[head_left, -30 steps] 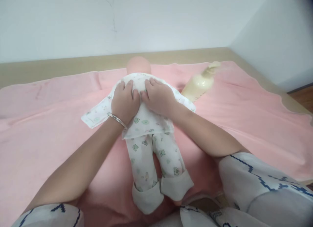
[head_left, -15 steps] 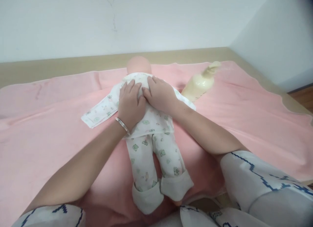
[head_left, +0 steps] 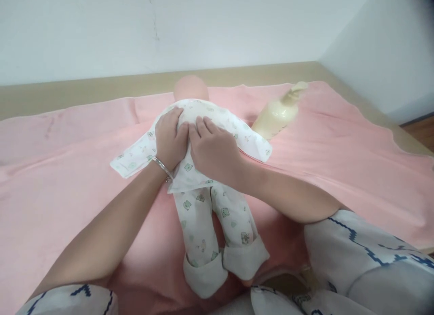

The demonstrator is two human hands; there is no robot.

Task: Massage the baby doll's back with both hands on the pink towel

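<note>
A baby doll [head_left: 190, 88] lies face down, its bare head pointing away from me. It wears a white printed top [head_left: 217, 111] and matching trousers [head_left: 200, 220] with turned-up cuffs. My left hand [head_left: 170, 136] lies on the left side of the doll's back, its fingers partly hidden along the side. My right hand [head_left: 215, 148] rests flat on the middle of the back, fingers stretched out and pointing up and left. The hands nearly meet at the thumbs. Neither hand visibly grips anything.
A pale yellow pump bottle [head_left: 278, 116] lies on its side right of the doll. Under both spreads a pink cloth [head_left: 339, 161] on a wooden surface [head_left: 101, 89]. White walls [head_left: 237, 30] stand behind and at the right.
My right hand has slid down the doll's back toward me. My left hand has shifted slightly left. The upper back and right sleeve of the top show more now.
</note>
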